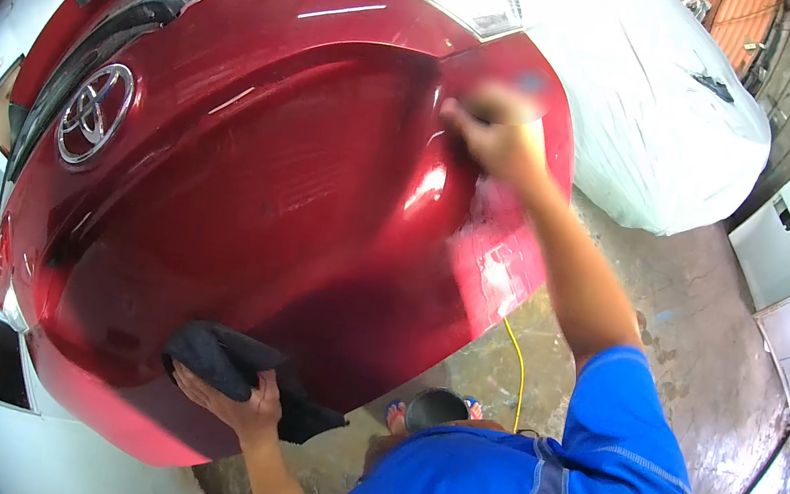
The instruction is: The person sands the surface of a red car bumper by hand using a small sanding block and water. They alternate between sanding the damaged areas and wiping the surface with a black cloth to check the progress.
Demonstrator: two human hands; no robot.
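Note:
A glossy dark red car tailgate point(253, 177) fills the middle of the view, with a round chrome emblem point(96, 114) on its left part. Low on this panel, my left hand point(236, 410) is closed on a folded dark cloth point(223, 356), whose loose end drapes below the fingers. Farther up, my right hand point(501, 136) is at the panel's right side, below the tail light point(474, 7). Motion blurs it; the fingers look curled, and a dark patch shows beneath them, too smeared to name. Pale, whitish film or glare lies over the lower right corner.
Beyond the red car stands a vehicle wrapped in whitish plastic sheeting point(676, 115). A black bucket point(438, 408) is by my sandalled feet. A yellow hose or cord point(518, 365) crosses the concrete floor point(681, 297). Loose vehicle door panels point(789, 242) lean at right.

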